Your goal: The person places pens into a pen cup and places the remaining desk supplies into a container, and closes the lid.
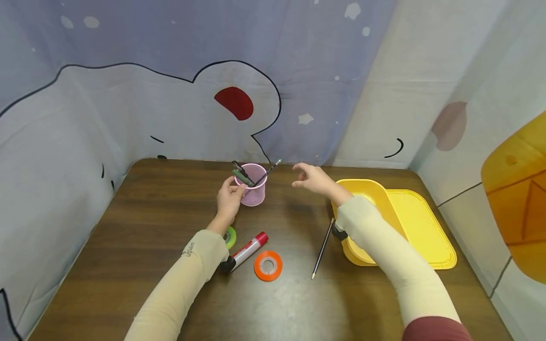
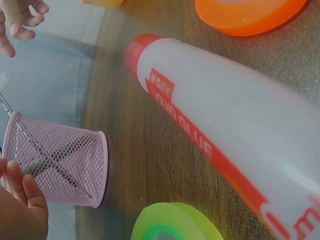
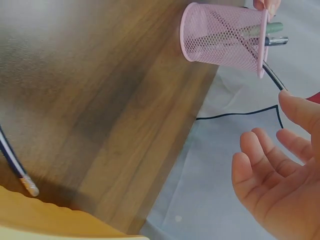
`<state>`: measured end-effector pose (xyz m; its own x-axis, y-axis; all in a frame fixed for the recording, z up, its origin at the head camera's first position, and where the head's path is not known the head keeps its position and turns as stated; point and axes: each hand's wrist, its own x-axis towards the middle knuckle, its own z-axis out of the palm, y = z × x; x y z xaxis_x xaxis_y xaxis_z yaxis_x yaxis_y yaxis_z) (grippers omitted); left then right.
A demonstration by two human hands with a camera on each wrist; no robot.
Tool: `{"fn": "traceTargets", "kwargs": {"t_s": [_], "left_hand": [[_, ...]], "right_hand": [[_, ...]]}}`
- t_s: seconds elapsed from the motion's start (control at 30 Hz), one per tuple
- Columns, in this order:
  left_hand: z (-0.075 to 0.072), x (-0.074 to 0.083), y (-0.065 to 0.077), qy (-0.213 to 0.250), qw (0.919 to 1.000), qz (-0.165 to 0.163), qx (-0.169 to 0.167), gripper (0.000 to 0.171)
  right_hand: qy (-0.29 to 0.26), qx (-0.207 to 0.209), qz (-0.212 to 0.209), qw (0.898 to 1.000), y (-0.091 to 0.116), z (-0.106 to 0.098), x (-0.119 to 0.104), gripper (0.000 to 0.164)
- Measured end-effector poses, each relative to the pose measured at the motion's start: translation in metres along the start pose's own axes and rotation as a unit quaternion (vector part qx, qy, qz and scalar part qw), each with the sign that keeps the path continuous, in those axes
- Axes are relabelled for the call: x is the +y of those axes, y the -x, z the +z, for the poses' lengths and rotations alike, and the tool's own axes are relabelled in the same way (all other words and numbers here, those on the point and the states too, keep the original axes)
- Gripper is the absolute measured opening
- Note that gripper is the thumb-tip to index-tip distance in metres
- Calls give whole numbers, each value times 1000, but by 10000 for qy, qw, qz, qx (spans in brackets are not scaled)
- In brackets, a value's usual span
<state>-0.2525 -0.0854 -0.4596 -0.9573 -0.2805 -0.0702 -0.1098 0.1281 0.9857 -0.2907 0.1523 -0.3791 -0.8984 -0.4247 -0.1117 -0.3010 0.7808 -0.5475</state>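
A pink mesh pen cup [image 1: 253, 196] stands upright near the back of the table. In it lean a green pen [image 1: 242, 178], a black pen [image 1: 238, 166] and a dark patterned pencil [image 1: 273, 167]. My left hand [image 1: 229, 200] grips the cup's rim at its near left side, thumb and fingertips at the edge. My right hand [image 1: 315, 180] hovers to the right of the cup with fingers loosely bent and nothing in them; in the right wrist view its thumb overlaps the pencil's end. Below the right wrist, a dark pencil [image 1: 323, 248] lies on the wooden table.
Under the left forearm lie a white liquid glue bottle [image 1: 249, 251] with a red cap and a green tape roll [image 1: 232, 237]. An orange tape roll [image 1: 258, 267] is beside the glue. To the right sits a yellow box [image 1: 355, 255] with its yellow lid [image 1: 426, 232].
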Motion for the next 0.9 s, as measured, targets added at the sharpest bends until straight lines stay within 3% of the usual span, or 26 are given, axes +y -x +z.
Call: {"fn": "traceTargets", "kwargs": {"t_s": [0.5,0.9], "left_hand": [[-2,2,-1,-153,9999,15,-41,51],[-3,3,-1,-91,10000,34,-14,50]], "right_hand": [[-185,162,71,9997,26,15,7,41],[-108,-161,293,9994,43,31,13,40]]}}
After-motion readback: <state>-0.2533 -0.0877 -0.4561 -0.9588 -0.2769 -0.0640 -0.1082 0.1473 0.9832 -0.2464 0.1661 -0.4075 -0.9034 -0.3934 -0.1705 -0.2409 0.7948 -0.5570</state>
